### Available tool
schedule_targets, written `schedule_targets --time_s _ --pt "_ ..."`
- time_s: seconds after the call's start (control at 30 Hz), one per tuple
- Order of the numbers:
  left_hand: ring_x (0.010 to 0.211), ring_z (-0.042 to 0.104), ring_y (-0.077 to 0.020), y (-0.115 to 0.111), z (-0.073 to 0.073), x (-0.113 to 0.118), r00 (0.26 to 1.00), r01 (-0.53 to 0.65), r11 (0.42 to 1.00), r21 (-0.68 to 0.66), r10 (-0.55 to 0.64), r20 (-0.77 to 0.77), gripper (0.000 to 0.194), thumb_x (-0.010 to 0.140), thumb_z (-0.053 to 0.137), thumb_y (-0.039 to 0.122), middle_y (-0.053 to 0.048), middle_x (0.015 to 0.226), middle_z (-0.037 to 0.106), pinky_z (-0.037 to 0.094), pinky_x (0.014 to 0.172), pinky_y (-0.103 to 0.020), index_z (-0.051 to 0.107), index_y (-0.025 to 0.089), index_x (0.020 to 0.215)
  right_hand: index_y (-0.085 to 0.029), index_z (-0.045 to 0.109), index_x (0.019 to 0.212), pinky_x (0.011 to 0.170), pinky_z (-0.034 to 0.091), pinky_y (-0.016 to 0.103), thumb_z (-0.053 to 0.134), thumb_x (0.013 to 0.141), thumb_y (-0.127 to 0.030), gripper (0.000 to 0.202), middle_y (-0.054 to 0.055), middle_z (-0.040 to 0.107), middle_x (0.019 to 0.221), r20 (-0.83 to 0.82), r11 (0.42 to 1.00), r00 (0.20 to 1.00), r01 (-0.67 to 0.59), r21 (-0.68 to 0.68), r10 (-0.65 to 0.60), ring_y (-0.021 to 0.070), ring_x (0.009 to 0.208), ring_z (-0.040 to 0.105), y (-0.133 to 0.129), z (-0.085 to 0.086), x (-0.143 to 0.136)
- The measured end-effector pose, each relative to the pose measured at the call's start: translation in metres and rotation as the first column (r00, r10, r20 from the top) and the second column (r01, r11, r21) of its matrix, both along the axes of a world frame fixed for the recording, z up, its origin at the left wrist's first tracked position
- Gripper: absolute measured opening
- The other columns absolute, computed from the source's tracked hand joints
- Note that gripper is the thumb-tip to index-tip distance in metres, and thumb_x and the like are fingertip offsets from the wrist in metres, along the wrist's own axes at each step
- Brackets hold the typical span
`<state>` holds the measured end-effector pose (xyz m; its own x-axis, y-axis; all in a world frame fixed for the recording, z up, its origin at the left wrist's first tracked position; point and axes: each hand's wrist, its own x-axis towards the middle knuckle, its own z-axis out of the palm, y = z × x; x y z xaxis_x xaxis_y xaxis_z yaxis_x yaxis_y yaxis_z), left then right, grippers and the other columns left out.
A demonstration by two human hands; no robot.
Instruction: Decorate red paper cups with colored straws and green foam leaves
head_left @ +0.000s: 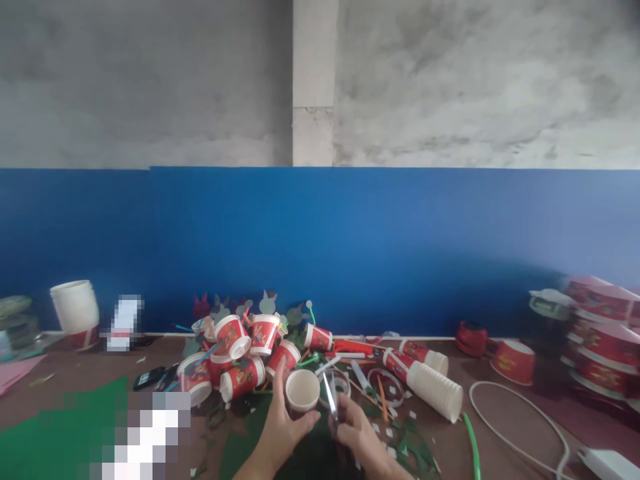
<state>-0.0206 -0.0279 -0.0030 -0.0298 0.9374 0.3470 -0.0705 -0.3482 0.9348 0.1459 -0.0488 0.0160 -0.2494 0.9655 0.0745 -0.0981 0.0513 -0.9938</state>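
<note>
My left hand [285, 423] is wrapped round a paper cup [303, 392], its white inside and open mouth facing me. Close beside it, my right hand [354, 427] grips a pair of scissors [331, 400], blades pointing up and near the cup's right rim. Whether the blades touch the cup I cannot tell. Behind my hands lies a heap of red printed paper cups [244, 377], several with straws and paper animal cutouts [268, 303] attached. A roll of clear tape [386, 388] rests just right of the scissors.
A stack of nested paper cups [435, 390] lies on the right, near a white cable [530, 393] and a red tub [513, 362]. More red tubs [605, 340] are piled at far right. Green paper [65, 427] covers the left front. Scraps litter the brown table [160, 363].
</note>
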Motion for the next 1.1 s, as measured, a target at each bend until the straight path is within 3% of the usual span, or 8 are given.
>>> schedule_targets --time_s 0.13,0.2,0.3,0.37,0.53,0.7,0.97,1.1 --pt "0.115 0.052 -0.0301 0.000 0.001 -0.003 0.986 -0.081 0.991 0.110 0.095 -0.137 0.068 0.066 0.071 0.020 -0.014 0.124 0.053 0.038 0.100 -0.045 0.041 0.021 0.127 -0.019 0.049 0.078 0.053 0.037 0.021 0.052 0.055 -0.015 0.024 -0.004 0.052 0.064 -0.006 0.995 0.995 -0.099 0.027 0.100 0.0119 0.058 0.051 -0.004 -0.014 -0.002" --pt "0.119 0.048 -0.0322 0.000 0.003 -0.005 0.966 -0.134 0.972 0.194 0.171 -0.192 0.053 0.066 0.071 0.021 -0.014 0.123 0.053 0.034 0.102 -0.048 0.052 0.021 0.115 -0.019 0.051 0.097 0.052 0.038 0.021 0.050 0.055 -0.015 0.042 -0.003 0.054 0.072 0.008 0.995 0.997 -0.081 0.062 0.081 0.0106 0.056 0.049 -0.003 -0.015 0.001" --pt "0.122 0.045 -0.0333 -0.002 0.006 -0.008 0.941 -0.135 0.950 0.282 0.211 -0.263 0.018 0.070 0.067 0.022 -0.013 0.126 0.051 0.034 0.102 -0.048 0.064 0.022 0.087 -0.025 0.026 0.136 0.045 0.034 0.018 0.049 0.060 -0.016 0.080 -0.002 0.054 0.083 0.081 0.996 0.996 -0.029 0.079 0.022 0.0077 0.050 0.045 -0.004 -0.016 0.006" --pt "0.120 0.047 -0.0323 -0.003 0.008 -0.010 0.932 -0.116 0.951 0.287 0.204 -0.299 0.001 0.074 0.063 0.021 -0.013 0.128 0.049 0.037 0.100 -0.046 0.064 0.022 0.075 -0.026 0.012 0.143 0.044 0.034 0.017 0.048 0.063 -0.014 0.088 -0.001 0.054 0.088 0.153 0.991 0.988 -0.023 0.131 0.003 0.0070 0.051 0.045 -0.005 -0.017 0.009" --pt "0.113 0.052 -0.0309 -0.003 0.011 -0.011 0.940 -0.117 0.958 0.262 0.192 -0.283 0.004 0.074 0.062 0.021 -0.014 0.129 0.049 0.041 0.097 -0.044 0.060 0.021 0.070 -0.022 0.037 0.137 0.075 0.049 0.029 0.045 0.070 -0.007 0.069 0.007 0.060 0.106 0.445 0.940 0.894 -0.102 0.325 -0.057 0.0153 0.078 0.060 -0.009 -0.017 0.012" --pt "0.114 0.052 -0.0312 -0.002 0.009 -0.012 0.949 -0.138 0.962 0.237 0.197 -0.248 0.007 0.075 0.064 0.028 -0.014 0.128 0.050 0.043 0.095 -0.043 0.063 0.021 0.073 -0.021 0.042 0.136 0.108 0.031 0.038 0.046 0.066 -0.004 0.073 0.009 0.048 0.137 0.624 0.891 0.778 -0.232 0.391 -0.071 0.0230 0.127 0.043 -0.012 -0.004 0.010" --pt "0.114 0.052 -0.0319 0.001 0.003 -0.013 0.954 -0.160 0.962 0.222 0.208 -0.214 0.017 0.079 0.062 0.036 -0.015 0.118 0.056 0.041 0.098 -0.043 0.064 0.020 0.072 -0.023 0.049 0.133 0.097 0.044 0.034 0.044 0.076 -0.011 0.058 0.010 0.059 0.126 0.670 0.855 0.738 -0.293 0.428 -0.082 0.0229 0.114 0.057 -0.008 0.003 0.012" --pt "0.116 0.050 -0.0339 0.004 0.001 -0.015 0.950 -0.156 0.958 0.240 0.213 -0.229 0.016 0.078 0.062 0.037 -0.016 0.112 0.060 0.042 0.096 -0.044 0.066 0.021 0.076 -0.024 0.048 0.134 0.089 0.049 0.033 0.051 0.069 -0.014 0.066 0.011 0.063 0.122 0.701 0.855 0.705 -0.295 0.427 -0.107 0.0264 0.107 0.062 -0.008 0.003 0.013"
